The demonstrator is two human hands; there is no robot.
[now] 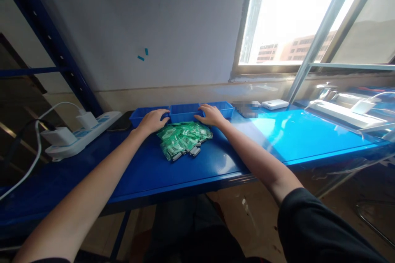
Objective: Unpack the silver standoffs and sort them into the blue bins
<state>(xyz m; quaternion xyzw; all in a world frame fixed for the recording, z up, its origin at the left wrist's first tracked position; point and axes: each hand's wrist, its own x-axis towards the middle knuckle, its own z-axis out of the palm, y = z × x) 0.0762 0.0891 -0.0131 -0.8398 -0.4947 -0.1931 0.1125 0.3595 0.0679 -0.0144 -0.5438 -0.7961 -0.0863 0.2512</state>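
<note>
A long blue plastic tray [185,111] with three compartments stands at the back of the table, against the wall. My left hand [153,120] reaches over its front wall near the left divider, fingers curled on the rim and thumb in front. Near the right divider, my right hand [212,115] grips the same front wall in a like way. Between my hands, just in front of the tray, lies a heap of small clear-green packets [184,136]. Several small grey metallic pieces [194,151] show at the heap's front edge.
On the left of the blue table [148,176] lies a white power strip [83,135] with plugged-in chargers, beside a dark phone-like object [121,121]. A white box-shaped device [274,104] and another power strip [347,114] are on the right. A metal post [314,49] rises near the window.
</note>
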